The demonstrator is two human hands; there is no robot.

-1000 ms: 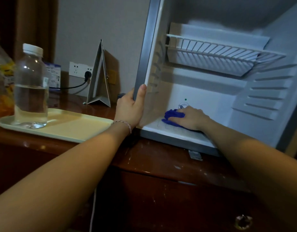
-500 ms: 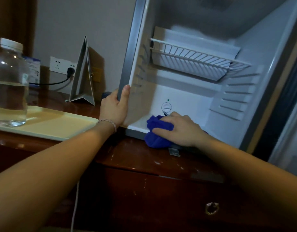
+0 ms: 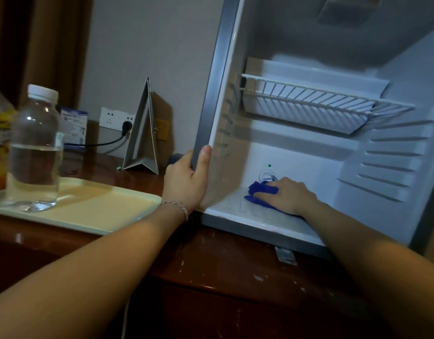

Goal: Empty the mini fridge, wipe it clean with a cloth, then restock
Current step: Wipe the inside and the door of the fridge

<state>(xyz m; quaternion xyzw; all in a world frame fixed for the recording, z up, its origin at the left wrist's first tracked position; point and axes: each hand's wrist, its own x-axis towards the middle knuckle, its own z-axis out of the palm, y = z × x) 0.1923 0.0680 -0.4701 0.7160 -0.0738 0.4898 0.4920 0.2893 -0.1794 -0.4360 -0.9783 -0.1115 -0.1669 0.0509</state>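
a: where's the mini fridge (image 3: 394, 77)?
b: on the wooden cabinet (image 3: 235, 272), open, one wire shelf (image 3: 316, 101) high up, lower space free.
a: hands?
b: left hand (image 3: 186, 184) grips its front left edge, thumb inside. right hand (image 3: 288, 195) lies fairly flat, pressing the blue cloth (image 3: 258, 192) onto the white floor, near the back wall.

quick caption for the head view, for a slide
Right hand wipes mini fridge floor with blue cloth; left hand grips its frame.
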